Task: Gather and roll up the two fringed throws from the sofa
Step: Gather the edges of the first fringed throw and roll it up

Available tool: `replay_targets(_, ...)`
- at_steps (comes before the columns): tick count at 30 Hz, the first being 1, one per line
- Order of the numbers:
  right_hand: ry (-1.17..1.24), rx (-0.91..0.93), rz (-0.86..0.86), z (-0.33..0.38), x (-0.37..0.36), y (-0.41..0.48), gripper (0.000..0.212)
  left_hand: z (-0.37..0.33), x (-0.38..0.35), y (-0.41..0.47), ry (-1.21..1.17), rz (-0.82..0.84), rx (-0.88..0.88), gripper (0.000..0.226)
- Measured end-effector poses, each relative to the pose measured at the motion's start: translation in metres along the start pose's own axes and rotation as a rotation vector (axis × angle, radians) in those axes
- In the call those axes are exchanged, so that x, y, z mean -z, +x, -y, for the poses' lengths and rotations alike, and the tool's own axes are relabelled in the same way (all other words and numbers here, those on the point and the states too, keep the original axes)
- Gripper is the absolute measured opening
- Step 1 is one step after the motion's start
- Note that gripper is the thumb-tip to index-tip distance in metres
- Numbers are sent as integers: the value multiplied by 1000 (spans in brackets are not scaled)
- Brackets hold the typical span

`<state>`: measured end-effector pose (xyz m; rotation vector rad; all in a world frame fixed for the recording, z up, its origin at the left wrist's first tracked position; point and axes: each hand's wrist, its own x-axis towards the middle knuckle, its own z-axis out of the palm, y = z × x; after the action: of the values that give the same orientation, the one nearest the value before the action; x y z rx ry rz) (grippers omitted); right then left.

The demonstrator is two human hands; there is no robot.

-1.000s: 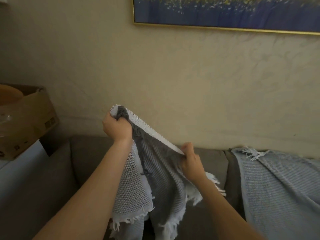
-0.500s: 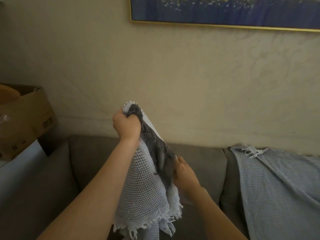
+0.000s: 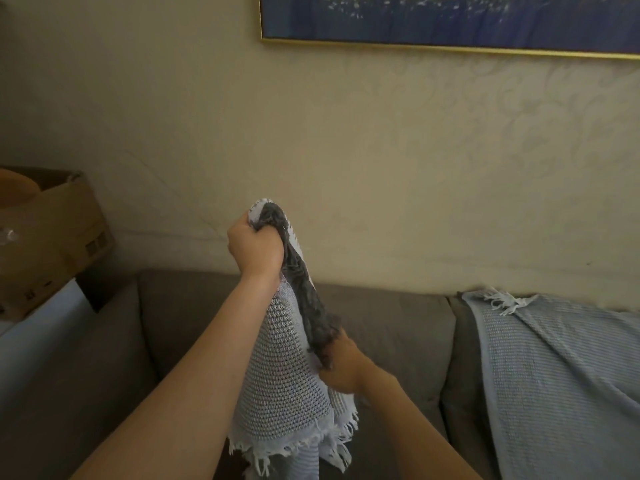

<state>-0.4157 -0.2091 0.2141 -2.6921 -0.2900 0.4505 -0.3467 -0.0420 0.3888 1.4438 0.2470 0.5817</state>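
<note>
Throw in hand (image 3: 287, 375): grey-and-white waffle weave, bunched into a loose rope, hanging in the air above the sofa (image 3: 388, 327) seat, fringe dangling at the bottom.
Left grip (image 3: 254, 249): fisted tight around the top end of that throw, raised in front of the wall.
Right grip (image 3: 341, 367): lower down, fingers closed on the gathered dark fold near the middle.
Second throw (image 3: 554, 375): pale blue, draped over the sofa back and seat on the right, fringed corner at the top edge, well apart from both grips, untouched.
Handling: soft, light, floppy; likely to sag and unroll without tension; open weave and fringe prone to snagging on fingers.
Where to hold: probably best by the hemmed edges or corners, not the fringe; for rolling, flat on the seat cushion, pressed along the whole width.
Surface: grey fabric sofa, two back cushions in view.
Room: cream patterned wall, gold-framed blue picture (image 3: 450, 22) above, open cardboard box (image 3: 59, 237) on a white unit (image 3: 34, 334) at the left.
</note>
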Motion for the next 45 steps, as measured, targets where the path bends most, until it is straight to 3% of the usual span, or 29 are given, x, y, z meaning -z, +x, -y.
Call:
replay_targets(1,-42,-30,61,-3,-5,0,66,0,-1,2,-5,-8,-6,38)
replay_targets(8,-256,-298,327,-27,-16,-22,67,3,2,10,-36,-83,-62,32)
replay_targets(13,-292,-420,693,-78,-24,-19,79,8,5,14,-91,-128,-44,31)
replay_targets(15,-209,-396,638,-70,-18,-28,66,9,2,13,-104,-97,-44,33)
replay_targets(19,59,-244,177,-58,-16,-18,45,16,-1,11,-102,31,-47,32)
replay_targets(24,388,-38,-146,-28,-3,-7,53,19,-1,10,-96,77,-46,31)
replay_targets(28,553,27,-133,-7,2,-3,37,21,-1,16,-104,47,-50,26)
replay_targets(31,510,51,-42,-3,-11,-6,21,24,0,18,-94,22,-49,24)
replay_targets(39,291,-46,215,-30,-47,-11,71,27,-3,21,-90,-18,-55,27)
replay_targets(45,450,-21,22,-35,-41,-4,52,33,-6,20,-83,-12,-32,20)
